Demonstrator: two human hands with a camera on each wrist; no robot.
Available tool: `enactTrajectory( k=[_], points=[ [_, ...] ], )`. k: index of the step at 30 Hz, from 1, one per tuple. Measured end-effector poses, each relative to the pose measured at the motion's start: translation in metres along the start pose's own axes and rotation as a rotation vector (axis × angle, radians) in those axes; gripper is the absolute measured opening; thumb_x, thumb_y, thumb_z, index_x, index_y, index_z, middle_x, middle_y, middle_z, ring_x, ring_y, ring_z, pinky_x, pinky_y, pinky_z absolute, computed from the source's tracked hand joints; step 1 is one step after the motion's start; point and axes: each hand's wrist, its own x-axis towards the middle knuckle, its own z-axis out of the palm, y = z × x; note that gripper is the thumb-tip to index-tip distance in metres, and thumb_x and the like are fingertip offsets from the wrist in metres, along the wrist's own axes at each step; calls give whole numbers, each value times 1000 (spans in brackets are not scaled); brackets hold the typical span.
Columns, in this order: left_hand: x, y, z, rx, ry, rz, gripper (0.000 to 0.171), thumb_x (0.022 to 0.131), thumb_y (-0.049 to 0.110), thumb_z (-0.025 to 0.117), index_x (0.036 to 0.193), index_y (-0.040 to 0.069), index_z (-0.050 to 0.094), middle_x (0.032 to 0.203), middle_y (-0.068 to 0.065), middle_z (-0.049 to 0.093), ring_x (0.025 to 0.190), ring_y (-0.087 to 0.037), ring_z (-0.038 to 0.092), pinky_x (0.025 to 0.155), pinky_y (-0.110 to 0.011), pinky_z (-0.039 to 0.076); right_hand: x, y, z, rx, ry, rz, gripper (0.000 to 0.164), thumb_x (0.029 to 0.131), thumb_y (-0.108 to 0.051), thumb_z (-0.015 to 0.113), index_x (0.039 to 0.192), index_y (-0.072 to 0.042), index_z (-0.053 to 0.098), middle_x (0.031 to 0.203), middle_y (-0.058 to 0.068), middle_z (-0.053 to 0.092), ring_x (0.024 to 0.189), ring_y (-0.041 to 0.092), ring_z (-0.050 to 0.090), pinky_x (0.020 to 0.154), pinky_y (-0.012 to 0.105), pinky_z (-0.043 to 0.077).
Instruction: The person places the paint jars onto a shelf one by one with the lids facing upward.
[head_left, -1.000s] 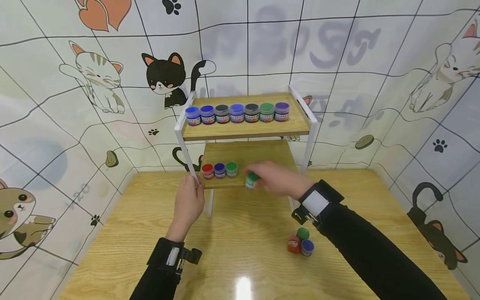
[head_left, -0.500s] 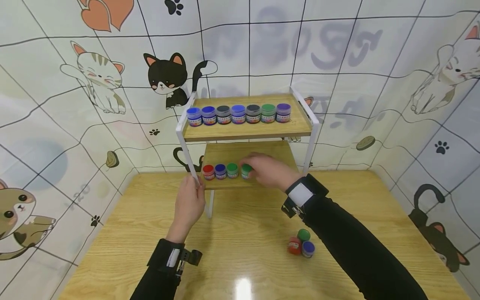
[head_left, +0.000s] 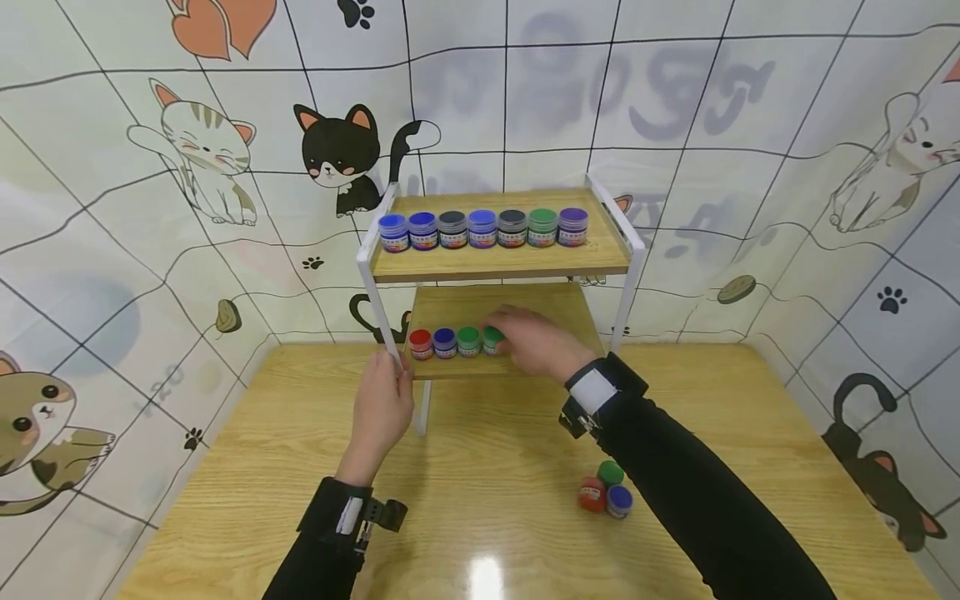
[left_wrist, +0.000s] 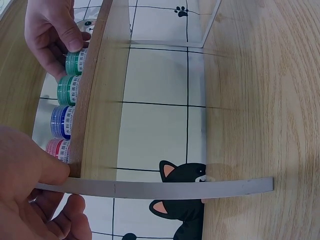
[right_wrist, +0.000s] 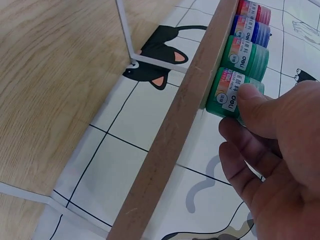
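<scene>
On the lower board of a two-tier shelf (head_left: 510,308), my right hand (head_left: 538,340) pinches a green-lidded paint jar (right_wrist: 226,92) between thumb and fingers. The jar stands at the right end of a row, touching or almost touching another green jar (right_wrist: 245,56). Left of these come a blue jar (head_left: 445,342) and a red jar (head_left: 421,343). My left hand (head_left: 381,400) grips the white left leg (left_wrist: 150,189) of the shelf beside the lower board, thumb on one side and fingers curled on the other.
Several blue, black, green and purple jars (head_left: 482,228) line the upper board (head_left: 495,265). On the table (head_left: 480,467), a red jar (head_left: 592,494), a blue jar (head_left: 619,501) and a green jar (head_left: 611,472) cluster under the right forearm. Cat-printed sheeting (head_left: 525,100) surrounds the table.
My right hand has carried the green jar from the lower board's front edge back and left, into line beside the other green jar. The left hand keeps its grip on the leg.
</scene>
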Motion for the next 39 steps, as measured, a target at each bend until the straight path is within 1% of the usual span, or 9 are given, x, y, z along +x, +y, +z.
enactTrajectory(
  k=[5, 15, 24, 29, 34, 39],
  points=[
    [0, 2, -1, 11, -3, -6, 10, 96, 4, 53, 104, -1, 53, 91, -15, 55, 77, -26, 52, 63, -33, 42, -1, 1, 0, 19, -1, 8, 39, 96, -11, 60, 134, -6, 55, 130, 11, 59, 120, 25, 59, 104, 38, 47],
    [0, 3, 1, 0, 7, 11, 8, 96, 4, 52, 103, -1, 53, 91, -14, 55, 77, -26, 51, 64, -33, 41, -3, 2, 1, 9, 9, 5, 40, 95, -12, 61, 134, -7, 55, 129, 10, 61, 119, 24, 59, 103, 38, 48],
    [-2, 3, 2, 8, 9, 5, 9, 96, 3, 54, 103, -1, 53, 90, -14, 54, 75, -25, 51, 62, -32, 41, -4, 3, 1, 29, 3, 17, 43, 96, -14, 61, 137, -7, 53, 133, 10, 59, 124, 25, 56, 106, 39, 45],
    [-2, 4, 1, 8, -2, -13, 9, 96, 4, 54, 104, -1, 53, 91, -14, 55, 75, -26, 52, 62, -32, 41, -10, 2, -3, 47, 28, 14, 45, 95, -15, 62, 138, -8, 52, 136, 11, 57, 127, 26, 54, 107, 40, 44],
    [-2, 2, 1, 6, 1, -4, 11, 95, 3, 54, 105, -1, 54, 93, -15, 55, 78, -26, 54, 63, -34, 43, -16, 2, -8, 51, 54, -1, 46, 94, -12, 64, 138, -9, 52, 137, 10, 56, 126, 25, 55, 104, 39, 46],
    [-2, 1, 1, 6, 5, 5, 11, 95, 2, 54, 106, -2, 54, 93, -15, 55, 80, -28, 54, 66, -36, 44, -24, 2, -11, 49, 68, -40, 48, 92, -8, 65, 139, -9, 52, 136, 11, 56, 122, 26, 57, 100, 39, 49]
  ],
)
